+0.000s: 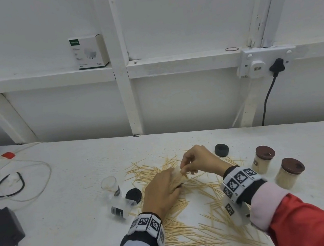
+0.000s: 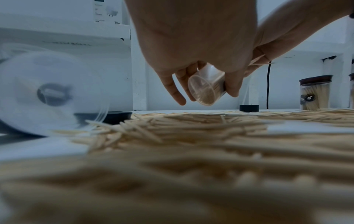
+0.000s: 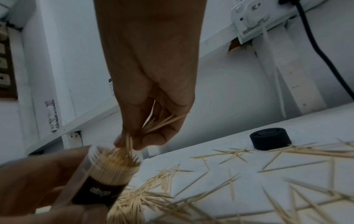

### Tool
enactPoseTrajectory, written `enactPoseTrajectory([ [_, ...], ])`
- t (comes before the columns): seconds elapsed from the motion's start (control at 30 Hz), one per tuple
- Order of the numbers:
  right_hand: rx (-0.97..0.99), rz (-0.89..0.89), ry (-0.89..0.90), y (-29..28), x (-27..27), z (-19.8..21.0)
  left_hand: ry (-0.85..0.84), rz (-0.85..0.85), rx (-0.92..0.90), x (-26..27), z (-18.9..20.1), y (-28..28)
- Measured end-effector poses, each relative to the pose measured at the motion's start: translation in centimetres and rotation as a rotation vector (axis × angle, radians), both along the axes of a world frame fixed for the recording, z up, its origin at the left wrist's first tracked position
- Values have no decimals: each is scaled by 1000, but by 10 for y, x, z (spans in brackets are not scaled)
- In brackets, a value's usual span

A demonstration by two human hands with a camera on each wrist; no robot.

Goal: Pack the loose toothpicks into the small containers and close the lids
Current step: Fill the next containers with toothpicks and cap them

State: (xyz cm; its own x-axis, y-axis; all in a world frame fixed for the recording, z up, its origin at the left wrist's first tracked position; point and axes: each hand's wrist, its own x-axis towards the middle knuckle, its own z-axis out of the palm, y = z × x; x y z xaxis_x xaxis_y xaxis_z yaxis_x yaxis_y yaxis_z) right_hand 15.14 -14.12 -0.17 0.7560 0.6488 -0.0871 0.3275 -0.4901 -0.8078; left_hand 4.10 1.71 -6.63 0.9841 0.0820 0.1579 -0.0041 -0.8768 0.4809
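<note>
Left hand (image 1: pixel 162 191) gripping nearly full clear container (image 3: pixel 113 166); right hand (image 1: pixel 198 160) pinching toothpick bunch (image 3: pixel 153 125) into its mouth. Two brown-lidded jars (image 1: pixel 263 159) packed beside. Two empty containers (image 1: pixel 110 187), black lids (image 1: pixel 221 150), scattered toothpicks (image 1: pixel 203 233) left on bench (image 1: pixel 73 197).

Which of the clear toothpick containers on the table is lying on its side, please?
The empty container nearest the left hand, beside a black lid; the other empty one and both lidded jars stand upright.
</note>
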Motion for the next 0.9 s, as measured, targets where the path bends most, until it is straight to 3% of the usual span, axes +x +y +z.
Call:
enactPoseTrajectory([
  [0.13, 92, -87, 120, 1, 2, 1, 0, -2, 9, 0, 0, -1],
  [0.27, 108, -66, 234, 1, 5, 3, -19, 8, 7, -1, -1, -1],
  [0.77, 102, -115, 34, 7, -6, 0, -9, 36, -20, 1, -2, 0],
  [0.9, 135, -116, 62, 8, -9, 4, -6, 43, -26, -1, -1, -1],
])
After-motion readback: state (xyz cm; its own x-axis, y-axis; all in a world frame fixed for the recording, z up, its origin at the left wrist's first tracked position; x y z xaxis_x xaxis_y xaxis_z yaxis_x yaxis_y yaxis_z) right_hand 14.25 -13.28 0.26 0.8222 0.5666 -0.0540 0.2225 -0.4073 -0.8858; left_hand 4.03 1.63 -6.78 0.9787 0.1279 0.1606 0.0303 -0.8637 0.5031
